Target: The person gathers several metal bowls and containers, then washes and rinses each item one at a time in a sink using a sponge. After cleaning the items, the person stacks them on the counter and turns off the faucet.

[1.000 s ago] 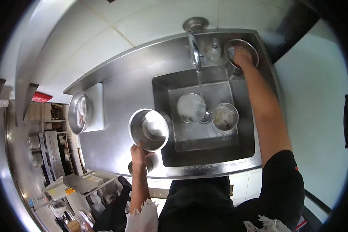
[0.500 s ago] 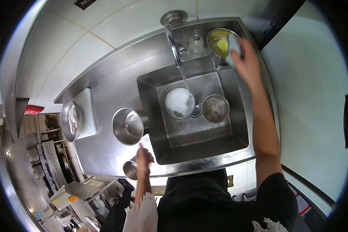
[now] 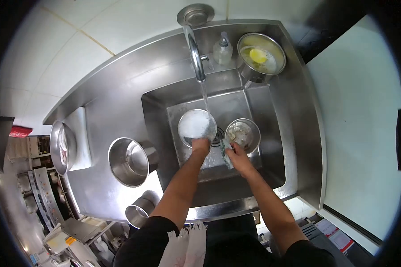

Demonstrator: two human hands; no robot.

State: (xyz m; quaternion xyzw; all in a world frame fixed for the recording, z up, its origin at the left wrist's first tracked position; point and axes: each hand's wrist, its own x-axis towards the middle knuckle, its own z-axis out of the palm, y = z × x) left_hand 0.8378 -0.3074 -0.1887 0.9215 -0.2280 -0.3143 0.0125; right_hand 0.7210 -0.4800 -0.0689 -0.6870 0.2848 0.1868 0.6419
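Observation:
Water runs from the faucet (image 3: 195, 53) into a round metal pot (image 3: 180, 133) full of white suds in the sink. My left hand (image 3: 201, 146) is at this pot's near rim, its fingers hidden in the suds or behind the rim. In my closed right hand (image 3: 239, 159) is a grey-green scrubbing sponge (image 3: 226, 153), held low in the sink. Close to the sponge stands a second metal pot (image 3: 252, 133) with cloudy water and pale bits in it. The sink drain (image 3: 218, 137) shows between the two pots.
On the counter left are a large metal pot (image 3: 129, 162), a smaller one (image 3: 139, 212), and a metal bowl (image 3: 62, 147) against a white board (image 3: 81, 140). At the back stand a soap pump bottle (image 3: 223, 51) and a pot of yellowish liquid (image 3: 254, 72) holding a yellow sponge (image 3: 257, 55).
My right hand has brought the scrubbing sponge from the yellowish pot down into the sink. My left hand has moved from the left counter to the sudsy pot. The view has shifted slightly.

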